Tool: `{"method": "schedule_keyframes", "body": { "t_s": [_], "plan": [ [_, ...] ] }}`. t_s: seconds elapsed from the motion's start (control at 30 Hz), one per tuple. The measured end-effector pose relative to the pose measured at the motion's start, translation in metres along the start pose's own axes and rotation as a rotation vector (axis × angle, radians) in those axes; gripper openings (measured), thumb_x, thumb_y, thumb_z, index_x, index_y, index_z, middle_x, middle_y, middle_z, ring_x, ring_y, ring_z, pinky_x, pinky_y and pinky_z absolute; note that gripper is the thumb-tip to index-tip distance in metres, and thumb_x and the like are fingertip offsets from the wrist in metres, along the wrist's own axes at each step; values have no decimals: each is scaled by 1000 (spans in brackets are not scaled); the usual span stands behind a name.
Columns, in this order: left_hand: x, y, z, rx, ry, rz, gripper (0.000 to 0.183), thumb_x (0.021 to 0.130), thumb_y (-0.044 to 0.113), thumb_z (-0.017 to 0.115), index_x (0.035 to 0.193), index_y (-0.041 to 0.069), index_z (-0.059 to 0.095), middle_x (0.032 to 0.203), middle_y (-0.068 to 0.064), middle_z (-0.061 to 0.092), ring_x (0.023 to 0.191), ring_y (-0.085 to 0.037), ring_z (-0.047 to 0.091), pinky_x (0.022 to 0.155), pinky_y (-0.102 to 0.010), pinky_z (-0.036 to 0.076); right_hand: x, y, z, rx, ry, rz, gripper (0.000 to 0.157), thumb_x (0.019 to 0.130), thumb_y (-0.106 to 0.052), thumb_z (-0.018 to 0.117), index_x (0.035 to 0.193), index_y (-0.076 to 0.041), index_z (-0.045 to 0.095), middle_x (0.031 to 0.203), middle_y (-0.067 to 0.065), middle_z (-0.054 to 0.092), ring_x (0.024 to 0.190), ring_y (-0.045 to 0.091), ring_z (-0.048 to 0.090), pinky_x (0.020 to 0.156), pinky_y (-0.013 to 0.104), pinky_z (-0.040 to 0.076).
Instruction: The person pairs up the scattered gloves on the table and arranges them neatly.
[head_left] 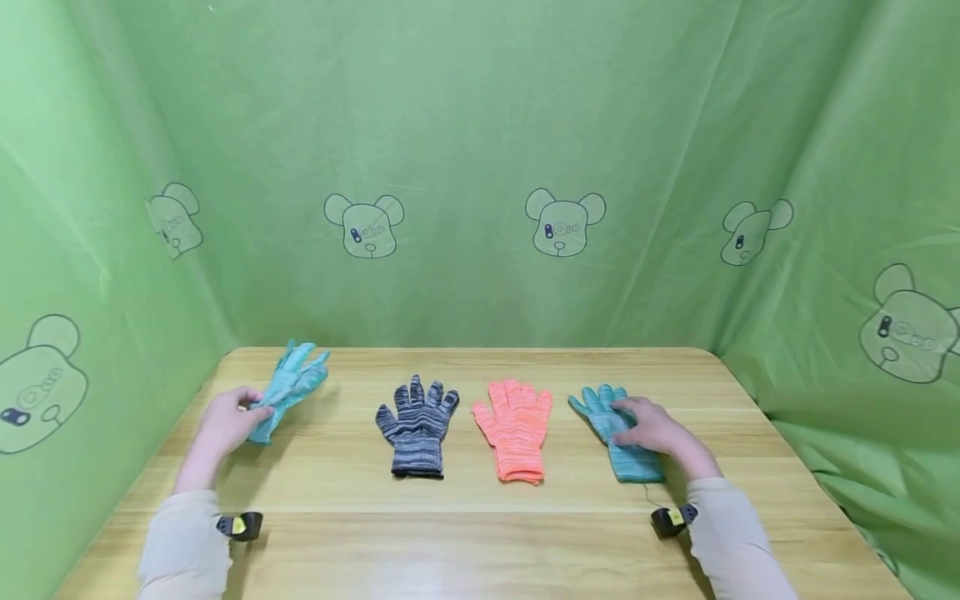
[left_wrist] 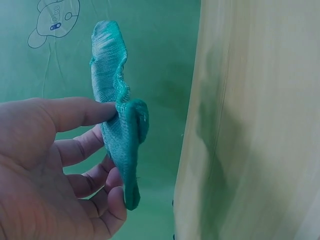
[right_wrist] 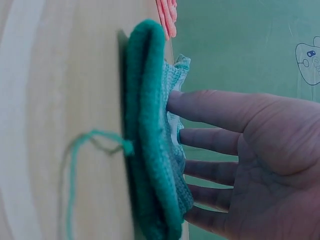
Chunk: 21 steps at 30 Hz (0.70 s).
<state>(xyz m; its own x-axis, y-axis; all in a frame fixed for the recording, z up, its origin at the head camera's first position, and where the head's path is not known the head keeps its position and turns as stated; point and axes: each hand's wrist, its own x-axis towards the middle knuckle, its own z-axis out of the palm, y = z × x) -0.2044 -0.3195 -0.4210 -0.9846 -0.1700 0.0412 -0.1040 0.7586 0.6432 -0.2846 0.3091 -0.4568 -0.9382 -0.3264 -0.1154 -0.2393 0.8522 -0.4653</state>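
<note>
Raised off the table at the left is a teal knit glove (head_left: 288, 385); my left hand (head_left: 231, 421) pinches it between thumb and fingers. In the left wrist view the glove (left_wrist: 112, 75) hangs edge-on beside the fingertips. A second teal glove (head_left: 633, 458) lies on the table at the right, its fingers pointing away. My right hand (head_left: 651, 425) rests on it with fingers spread. The right wrist view shows the fingertips touching the top of this glove (right_wrist: 150, 125), fairly straight. A loose teal thread (right_wrist: 75, 160) trails from its cuff.
Between the hands, a dark grey striped glove (head_left: 417, 429) and an orange-pink glove (head_left: 517, 429) lie flat on the wooden table (head_left: 420, 550). Green cloth walls (head_left: 465, 100) with bear prints stand behind and at both sides. A small black device (head_left: 242, 526) is on each wrist.
</note>
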Motion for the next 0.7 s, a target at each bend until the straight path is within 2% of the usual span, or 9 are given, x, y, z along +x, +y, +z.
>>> {"method": "schedule_keyframes", "body": {
  "t_s": [0.17,0.4,0.7],
  "plan": [
    [0,3,-1,-7,12,21,40,91,22,62,116,-9,58,115,-31,60,99,-40,56,75,-39,46,2,1,2,-17,12,10,67,83,-22,73,137,8,46,143,42,32,128,63,29,101,71,33],
    [0,5,1,-26,35,37,37,91,21,64,112,-8,60,113,-29,62,97,-36,58,70,-29,42,5,-3,4,-21,32,11,68,82,-23,74,137,7,47,142,41,35,128,63,29,102,72,32],
    [2,10,5,-38,69,65,33,90,20,65,109,-6,62,111,-27,63,94,-32,59,70,-27,43,5,-4,4,-19,37,11,67,83,-23,73,137,7,47,143,41,35,128,63,28,102,72,31]
  ]
}}
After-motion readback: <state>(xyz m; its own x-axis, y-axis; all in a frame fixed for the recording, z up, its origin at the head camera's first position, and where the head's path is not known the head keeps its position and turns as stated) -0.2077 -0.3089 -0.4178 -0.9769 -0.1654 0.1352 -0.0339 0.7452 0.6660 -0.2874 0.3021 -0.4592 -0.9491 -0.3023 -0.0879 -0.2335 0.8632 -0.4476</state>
